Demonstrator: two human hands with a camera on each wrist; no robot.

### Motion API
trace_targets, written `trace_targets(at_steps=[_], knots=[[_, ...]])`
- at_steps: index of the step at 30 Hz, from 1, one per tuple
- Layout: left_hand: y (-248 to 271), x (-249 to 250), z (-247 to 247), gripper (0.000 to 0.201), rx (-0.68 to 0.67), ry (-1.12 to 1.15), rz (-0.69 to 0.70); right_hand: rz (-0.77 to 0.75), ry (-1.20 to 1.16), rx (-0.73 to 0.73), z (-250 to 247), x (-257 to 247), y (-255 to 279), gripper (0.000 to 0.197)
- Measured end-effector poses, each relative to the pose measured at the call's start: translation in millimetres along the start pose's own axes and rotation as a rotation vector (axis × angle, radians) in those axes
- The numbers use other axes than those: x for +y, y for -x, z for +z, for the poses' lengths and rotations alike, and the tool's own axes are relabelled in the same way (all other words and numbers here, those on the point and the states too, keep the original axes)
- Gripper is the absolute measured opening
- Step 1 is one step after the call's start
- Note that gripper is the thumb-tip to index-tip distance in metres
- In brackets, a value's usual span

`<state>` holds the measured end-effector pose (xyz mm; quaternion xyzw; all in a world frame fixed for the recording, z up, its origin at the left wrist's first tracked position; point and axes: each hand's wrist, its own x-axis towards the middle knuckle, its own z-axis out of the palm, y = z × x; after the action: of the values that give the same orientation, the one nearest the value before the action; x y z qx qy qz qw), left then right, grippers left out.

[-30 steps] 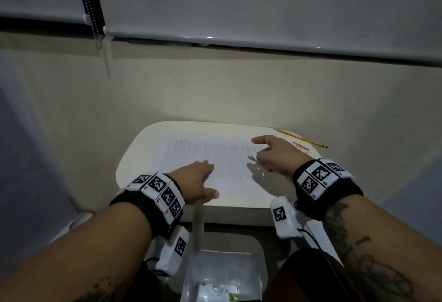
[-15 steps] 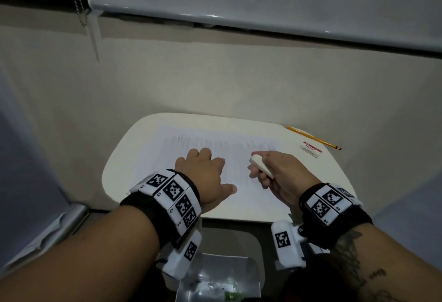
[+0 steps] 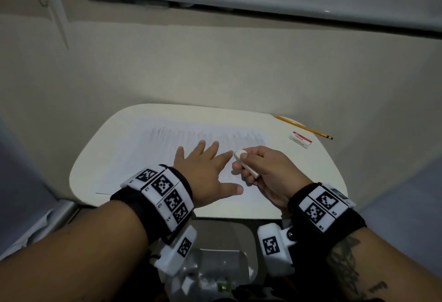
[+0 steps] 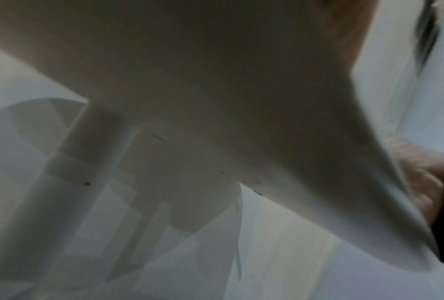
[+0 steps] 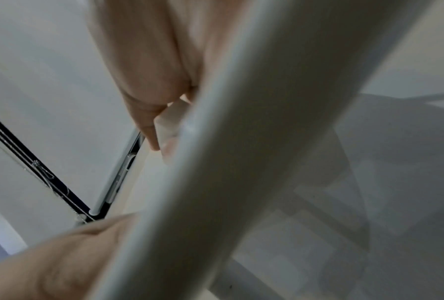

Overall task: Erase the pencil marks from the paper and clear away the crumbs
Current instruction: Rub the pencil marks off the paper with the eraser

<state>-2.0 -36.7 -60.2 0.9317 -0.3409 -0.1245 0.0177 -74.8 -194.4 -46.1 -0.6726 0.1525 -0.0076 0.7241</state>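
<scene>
A white sheet of paper (image 3: 148,148) with faint rows of pencil marks lies on the small white table (image 3: 318,170). My left hand (image 3: 205,170) lies flat on the paper with fingers spread. Just right of it, my right hand (image 3: 260,167) pinches a white eraser (image 3: 246,164) above the paper's right part. The right wrist view shows the eraser (image 5: 168,125) between fingertips (image 5: 146,123) behind the blurred table edge. The left wrist view sees only the table's underside (image 4: 216,101).
A yellow pencil (image 3: 303,127) and a red-and-white eraser sleeve (image 3: 300,139) lie at the table's back right. A clear bin (image 3: 215,275) sits on the floor below the table's near edge. A wall and a window blind stand close behind.
My right hand drew back from the paper's far right and now holds the eraser raised. My left hand slid forward and right on the sheet, fingers spread wider.
</scene>
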Motion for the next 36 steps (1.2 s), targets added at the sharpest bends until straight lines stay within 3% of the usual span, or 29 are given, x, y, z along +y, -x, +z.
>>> trace_targets(at_steps=[8, 11, 14, 16, 19, 23, 28, 33, 36], knots=[[15, -4, 4, 0.093, 0.023, -0.018, 0.018, 0.074, -0.074, -0.033, 5, 8, 18, 0.017], [12, -5, 1, 0.088, 0.074, 0.009, 0.02, 0.029, -0.089, 0.077, -1, -1, 14, 0.014], [7, 2, 0, 0.086, 0.167, -0.031, 0.016, -0.081, 0.263, 0.195, -12, -18, 5, 0.015], [6, 4, 3, 0.09, 0.175, -0.043, 0.009, -0.094, 0.622, 0.128, -12, -25, -1, 0.018], [5, 3, 5, 0.098, 0.108, -0.034, 0.006, -0.098, 0.984, 0.005, -3, -24, -11, 0.022], [2, 2, 5, 0.103, 0.063, -0.02, 0.005, -0.139, 1.106, 0.009, 3, -23, -17, 0.017], [1, 0, 7, 0.105, 0.057, -0.024, 0.007, -0.051, 1.124, -0.137, 0, -34, -7, 0.013], [1, 0, 7, 0.103, 0.057, -0.009, 0.014, -0.055, 1.217, -0.048, 3, -39, -17, 0.02], [1, 0, 7, 0.104, 0.055, -0.001, 0.016, 0.001, 1.235, -0.169, 3, -44, -12, 0.017]])
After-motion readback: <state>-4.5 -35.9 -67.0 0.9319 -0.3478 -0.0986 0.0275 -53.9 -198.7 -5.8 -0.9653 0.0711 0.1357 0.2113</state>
